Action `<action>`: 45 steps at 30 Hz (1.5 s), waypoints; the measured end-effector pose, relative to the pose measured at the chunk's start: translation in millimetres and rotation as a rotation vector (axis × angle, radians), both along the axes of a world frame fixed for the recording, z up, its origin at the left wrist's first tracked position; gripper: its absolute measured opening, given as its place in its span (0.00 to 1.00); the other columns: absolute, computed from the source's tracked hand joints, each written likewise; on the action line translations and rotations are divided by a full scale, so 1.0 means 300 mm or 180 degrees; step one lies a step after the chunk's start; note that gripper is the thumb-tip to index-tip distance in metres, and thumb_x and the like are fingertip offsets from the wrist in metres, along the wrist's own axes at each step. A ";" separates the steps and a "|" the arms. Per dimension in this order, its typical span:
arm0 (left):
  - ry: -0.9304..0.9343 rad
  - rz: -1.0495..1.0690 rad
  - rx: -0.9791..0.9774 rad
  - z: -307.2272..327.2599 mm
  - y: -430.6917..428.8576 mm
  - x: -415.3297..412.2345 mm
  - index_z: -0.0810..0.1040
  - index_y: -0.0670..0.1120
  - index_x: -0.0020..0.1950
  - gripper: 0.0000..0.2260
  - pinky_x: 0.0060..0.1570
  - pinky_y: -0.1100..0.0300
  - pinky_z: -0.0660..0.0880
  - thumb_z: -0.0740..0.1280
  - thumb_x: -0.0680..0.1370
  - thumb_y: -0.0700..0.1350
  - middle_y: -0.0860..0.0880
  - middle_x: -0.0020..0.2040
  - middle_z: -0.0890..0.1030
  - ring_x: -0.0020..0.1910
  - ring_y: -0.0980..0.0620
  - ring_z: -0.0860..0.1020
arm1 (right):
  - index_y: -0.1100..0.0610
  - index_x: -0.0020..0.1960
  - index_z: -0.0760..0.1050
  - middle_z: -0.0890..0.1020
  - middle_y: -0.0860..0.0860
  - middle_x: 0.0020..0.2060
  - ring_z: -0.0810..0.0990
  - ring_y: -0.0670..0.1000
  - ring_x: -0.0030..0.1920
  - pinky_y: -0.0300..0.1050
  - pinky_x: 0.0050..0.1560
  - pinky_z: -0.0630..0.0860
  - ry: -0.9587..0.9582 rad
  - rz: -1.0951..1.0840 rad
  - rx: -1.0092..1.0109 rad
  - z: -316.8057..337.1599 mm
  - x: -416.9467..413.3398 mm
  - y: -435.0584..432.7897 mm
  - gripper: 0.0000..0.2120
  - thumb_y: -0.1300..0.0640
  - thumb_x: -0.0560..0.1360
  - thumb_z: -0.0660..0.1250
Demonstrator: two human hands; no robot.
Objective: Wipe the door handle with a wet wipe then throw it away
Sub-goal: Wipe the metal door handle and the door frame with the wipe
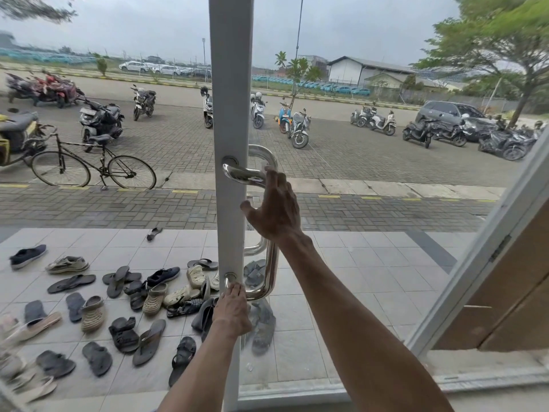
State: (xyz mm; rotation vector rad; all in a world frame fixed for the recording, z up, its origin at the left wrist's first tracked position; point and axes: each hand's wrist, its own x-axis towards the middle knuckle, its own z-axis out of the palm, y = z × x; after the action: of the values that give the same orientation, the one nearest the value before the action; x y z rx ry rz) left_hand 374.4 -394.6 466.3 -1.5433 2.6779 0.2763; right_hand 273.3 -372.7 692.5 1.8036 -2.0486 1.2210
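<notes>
A chrome D-shaped door handle (242,173) is fixed to the white door frame (230,84) of a glass door. My right hand (274,208) lies over the upper part of the handle's upright bar. Its fingers reach up to the top bend and its thumb is spread to the left. The palm is hidden, so I cannot tell whether it holds anything. My left hand (233,312) is closed on the handle's lower end, by the bottom mount. No wet wipe shows in either hand.
A second white-framed glass panel (475,242) stands open at the right, next to a brown wall (523,286). Through the glass, several sandals and shoes (118,295) lie on a tiled porch. Beyond are a bicycle (89,165) and parked motorbikes (297,126).
</notes>
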 end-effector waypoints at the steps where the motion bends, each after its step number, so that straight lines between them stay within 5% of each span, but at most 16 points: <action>1: -0.0014 -0.0004 0.0000 0.003 0.003 0.000 0.44 0.39 0.81 0.41 0.79 0.52 0.50 0.66 0.76 0.46 0.43 0.81 0.49 0.80 0.47 0.49 | 0.58 0.73 0.61 0.72 0.56 0.65 0.72 0.58 0.64 0.59 0.70 0.66 0.0462 -0.0098 0.0016 0.015 0.012 -0.013 0.40 0.43 0.68 0.70; 6: -0.0087 -0.0003 -0.0043 0.008 0.006 -0.006 0.44 0.38 0.80 0.40 0.79 0.53 0.50 0.64 0.77 0.46 0.43 0.81 0.48 0.80 0.47 0.48 | 0.62 0.75 0.59 0.70 0.57 0.67 0.70 0.58 0.67 0.64 0.76 0.52 0.2027 -0.0207 0.0265 0.075 0.115 -0.076 0.43 0.37 0.72 0.68; 11: -0.0057 0.0004 -0.0059 0.007 0.004 -0.002 0.45 0.39 0.80 0.39 0.78 0.54 0.50 0.64 0.76 0.43 0.43 0.81 0.49 0.80 0.47 0.50 | 0.59 0.70 0.70 0.77 0.53 0.65 0.76 0.54 0.65 0.64 0.77 0.48 0.1725 -0.0215 -0.0145 0.083 0.133 -0.084 0.27 0.41 0.83 0.51; 16: 0.0026 0.0030 -0.0015 0.006 0.006 -0.001 0.44 0.39 0.81 0.40 0.79 0.54 0.50 0.64 0.76 0.44 0.44 0.82 0.48 0.80 0.48 0.49 | 0.57 0.46 0.83 0.86 0.54 0.38 0.86 0.52 0.42 0.62 0.78 0.51 0.1484 -0.0326 -0.0707 0.110 0.075 -0.046 0.04 0.60 0.75 0.69; 19: 0.0065 0.0069 0.0036 0.007 0.009 0.003 0.44 0.40 0.81 0.40 0.79 0.53 0.49 0.65 0.77 0.44 0.45 0.82 0.48 0.80 0.48 0.48 | 0.58 0.38 0.83 0.85 0.53 0.33 0.85 0.52 0.40 0.63 0.78 0.50 0.1331 -0.0449 -0.0373 0.161 0.082 -0.063 0.08 0.54 0.73 0.72; 25: 0.0044 0.0079 0.0009 0.007 0.005 -0.002 0.44 0.40 0.81 0.39 0.79 0.53 0.49 0.64 0.77 0.42 0.44 0.82 0.48 0.80 0.48 0.49 | 0.54 0.37 0.81 0.80 0.46 0.29 0.85 0.50 0.41 0.66 0.77 0.47 0.1602 -0.0597 0.0193 0.231 0.152 -0.145 0.11 0.49 0.75 0.71; 30: -0.0008 0.0071 -0.0040 0.002 0.005 -0.002 0.46 0.39 0.80 0.38 0.78 0.53 0.51 0.64 0.77 0.43 0.44 0.81 0.51 0.80 0.47 0.50 | 0.51 0.42 0.83 0.84 0.47 0.36 0.84 0.51 0.49 0.68 0.76 0.45 0.1516 -0.0743 0.0355 0.229 0.176 -0.174 0.07 0.51 0.76 0.68; 35: 0.0000 0.0082 -0.0056 0.005 0.007 -0.007 0.47 0.39 0.80 0.40 0.78 0.53 0.52 0.66 0.75 0.42 0.44 0.81 0.53 0.80 0.46 0.51 | 0.52 0.39 0.81 0.66 0.44 0.23 0.82 0.48 0.41 0.64 0.77 0.45 0.1630 -0.0899 0.0194 0.205 0.162 -0.125 0.11 0.57 0.77 0.63; 37: 0.0020 0.0093 -0.0035 0.003 0.008 -0.006 0.47 0.39 0.80 0.40 0.78 0.53 0.52 0.67 0.75 0.43 0.43 0.81 0.52 0.80 0.46 0.51 | 0.52 0.40 0.80 0.66 0.44 0.24 0.83 0.49 0.40 0.61 0.78 0.44 0.1726 -0.0800 0.0186 0.203 0.161 -0.106 0.12 0.61 0.77 0.61; 41: 0.0053 0.0097 -0.0032 0.001 0.009 -0.005 0.47 0.39 0.80 0.41 0.78 0.52 0.51 0.68 0.75 0.44 0.43 0.81 0.52 0.80 0.46 0.51 | 0.54 0.45 0.81 0.84 0.50 0.37 0.85 0.52 0.45 0.58 0.79 0.46 0.1748 -0.0569 0.0228 0.206 0.176 -0.111 0.13 0.64 0.78 0.59; 43: 0.0005 0.0062 -0.0021 0.002 0.006 -0.005 0.46 0.39 0.80 0.40 0.79 0.52 0.51 0.66 0.75 0.42 0.43 0.81 0.51 0.80 0.46 0.50 | 0.55 0.49 0.82 0.86 0.53 0.44 0.85 0.54 0.49 0.54 0.77 0.56 0.1881 -0.0430 0.0242 0.207 0.186 -0.128 0.13 0.64 0.79 0.59; 45: -0.0025 0.0049 -0.0029 0.003 0.005 -0.007 0.45 0.39 0.80 0.40 0.79 0.52 0.50 0.65 0.76 0.42 0.43 0.81 0.50 0.80 0.46 0.49 | 0.56 0.54 0.82 0.85 0.54 0.50 0.84 0.56 0.53 0.48 0.64 0.71 0.1938 -0.0367 0.0258 0.214 0.188 -0.136 0.13 0.65 0.79 0.59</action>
State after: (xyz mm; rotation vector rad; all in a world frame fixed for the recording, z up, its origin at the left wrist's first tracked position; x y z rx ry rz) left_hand 372.4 -393.3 467.1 -1.5647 2.6661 0.2586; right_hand 329.8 -413.5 756.7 1.7698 -1.8212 0.4723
